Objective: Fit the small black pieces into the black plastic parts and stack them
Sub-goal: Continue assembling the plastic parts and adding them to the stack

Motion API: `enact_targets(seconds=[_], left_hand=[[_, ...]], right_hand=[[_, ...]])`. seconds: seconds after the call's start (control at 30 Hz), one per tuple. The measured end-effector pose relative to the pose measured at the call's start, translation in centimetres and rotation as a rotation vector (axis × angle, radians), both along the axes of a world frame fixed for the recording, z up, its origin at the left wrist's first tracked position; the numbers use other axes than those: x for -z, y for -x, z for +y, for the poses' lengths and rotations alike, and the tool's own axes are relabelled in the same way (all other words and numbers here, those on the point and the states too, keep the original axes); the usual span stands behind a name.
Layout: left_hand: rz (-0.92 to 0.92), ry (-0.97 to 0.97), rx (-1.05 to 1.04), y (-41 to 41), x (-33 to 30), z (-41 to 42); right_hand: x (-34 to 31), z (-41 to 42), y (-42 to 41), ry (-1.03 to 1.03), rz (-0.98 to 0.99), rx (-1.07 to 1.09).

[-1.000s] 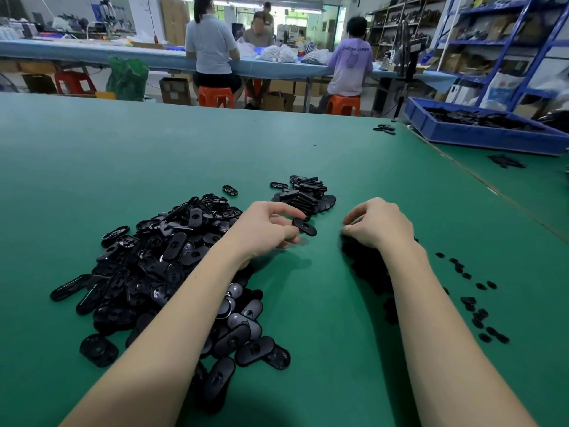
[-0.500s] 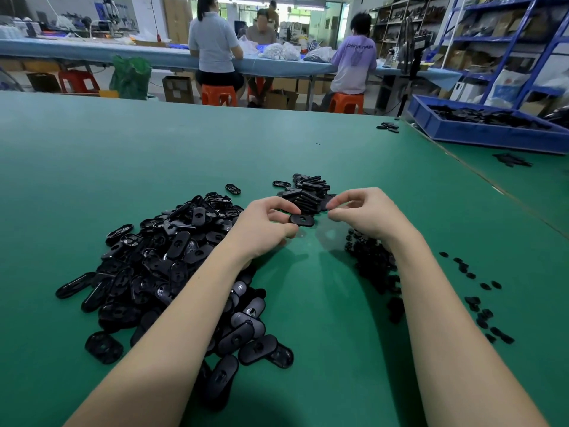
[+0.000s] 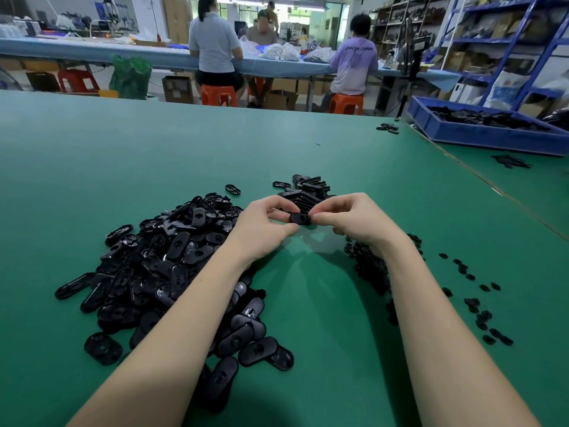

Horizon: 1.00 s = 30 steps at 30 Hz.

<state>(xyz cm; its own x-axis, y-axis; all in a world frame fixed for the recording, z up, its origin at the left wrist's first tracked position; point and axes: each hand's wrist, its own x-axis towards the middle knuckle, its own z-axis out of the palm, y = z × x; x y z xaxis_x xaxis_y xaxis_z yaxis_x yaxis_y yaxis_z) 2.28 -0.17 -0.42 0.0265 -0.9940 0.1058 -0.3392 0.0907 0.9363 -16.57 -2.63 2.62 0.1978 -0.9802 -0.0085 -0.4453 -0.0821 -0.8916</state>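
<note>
Right hand (image 3: 354,218) closer — part (image 3: 300,218) between grips

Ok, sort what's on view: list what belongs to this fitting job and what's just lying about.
Job:
- left hand and right hand, both gripping one black part
- pile of parts
- small pieces
- stack
- green table

Lying about:
- blue tray
- strays near the tray
- orange stools
- shelving

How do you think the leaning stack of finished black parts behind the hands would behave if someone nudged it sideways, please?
The stack already leans, with its parts fanned out, so a nudge would probably topple or spread it. The parts look glossy and smooth, so they likely slide over each other easily. They appear to be thin, rigid plastic, so probably light and quick to scatter on the green table.
</note>
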Motion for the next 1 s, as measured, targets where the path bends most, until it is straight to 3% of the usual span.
enact_targets(seconds=[0.3,0.57,1.0], left_hand=[[-0.031,0.024,0.019,0.1,0.2,0.2],[-0.278,0.162,-0.015,0.7,-0.2,0.8],[-0.280,0.200,0.005,0.6,-0.3,1.0]], right_hand=[[0.7,-0.3,-0.4,-0.012,-0.022,0.011],[0.9,-0.6,-0.5,-0.028,0.016,0.020],[0.9,-0.7,-0.7,-0.017,-0.001,0.052]])
